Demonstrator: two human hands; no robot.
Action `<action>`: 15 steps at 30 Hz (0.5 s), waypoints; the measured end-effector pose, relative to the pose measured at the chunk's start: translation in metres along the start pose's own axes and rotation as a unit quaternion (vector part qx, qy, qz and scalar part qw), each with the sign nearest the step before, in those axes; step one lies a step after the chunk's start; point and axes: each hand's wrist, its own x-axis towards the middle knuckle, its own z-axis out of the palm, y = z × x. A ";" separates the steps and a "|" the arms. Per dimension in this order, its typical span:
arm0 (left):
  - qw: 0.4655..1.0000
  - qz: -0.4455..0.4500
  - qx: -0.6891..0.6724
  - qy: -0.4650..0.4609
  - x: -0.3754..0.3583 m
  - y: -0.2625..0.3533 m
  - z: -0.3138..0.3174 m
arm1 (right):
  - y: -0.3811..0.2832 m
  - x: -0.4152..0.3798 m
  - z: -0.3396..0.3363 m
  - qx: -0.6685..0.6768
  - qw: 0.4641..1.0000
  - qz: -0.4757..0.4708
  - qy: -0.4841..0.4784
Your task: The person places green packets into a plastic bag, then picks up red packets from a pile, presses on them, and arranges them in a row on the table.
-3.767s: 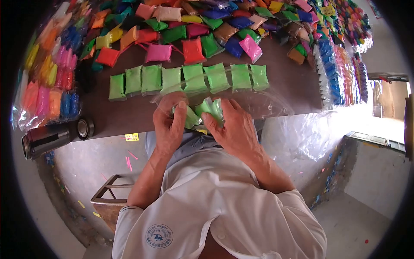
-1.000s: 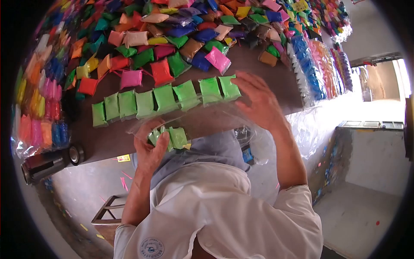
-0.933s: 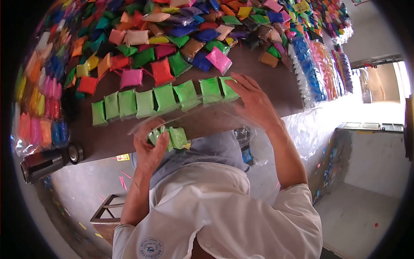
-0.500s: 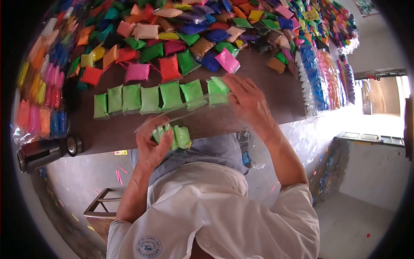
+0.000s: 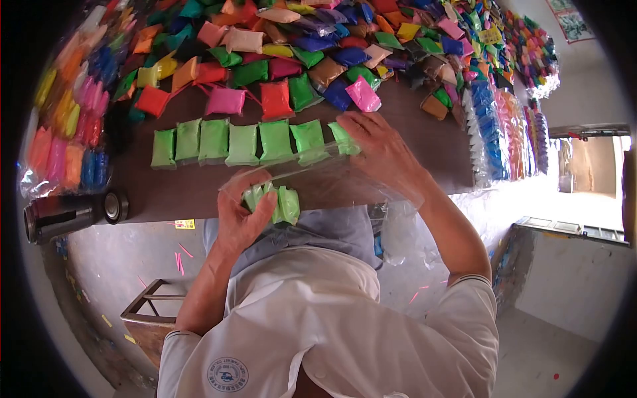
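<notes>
My left hand [image 5: 242, 212] is closed around several light green packets [image 5: 286, 205] stacked together, below the table's row. A clear plastic sleeve [image 5: 332, 180] stretches from that hand toward my right forearm. My right hand [image 5: 381, 146] is at the right end of the row, with bent fingers on a green packet [image 5: 342, 138] that they partly cover. To its left, several more green packets [image 5: 243, 144] stand side by side in a line on the brown table [image 5: 424, 152].
A heap of small coloured packets [image 5: 279, 69] covers the table's far side. Filled clear bags stack at the left [image 5: 73, 132] and the right [image 5: 507, 132]. A dark flask [image 5: 63, 217] lies at the left front edge. A wooden stool [image 5: 149, 318] stands below.
The whole view has shifted slightly. My right fingers now cover more of the end packet, which leans more. The clear sleeve extends farther toward my right forearm. My left hand keeps its packets.
</notes>
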 end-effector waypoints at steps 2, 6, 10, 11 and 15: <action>1.000 0.002 -0.009 0.007 -0.001 0.000 0.001 | 0.006 -0.001 0.000 0.044 0.998 0.027 0.044; 1.000 0.029 0.001 0.011 -0.001 -0.007 0.001 | 0.000 -0.022 -0.031 0.141 0.943 0.266 0.143; 0.999 0.015 -0.035 0.021 0.000 -0.007 0.006 | -0.028 -0.077 -0.083 0.410 0.798 0.268 0.350; 0.999 0.031 -0.028 0.028 0.000 -0.008 0.006 | -0.053 -0.089 -0.091 0.405 0.760 0.322 0.392; 0.999 -0.033 -0.026 -0.026 -0.001 -0.003 -0.001 | -0.122 -0.110 -0.089 0.517 0.800 0.195 0.236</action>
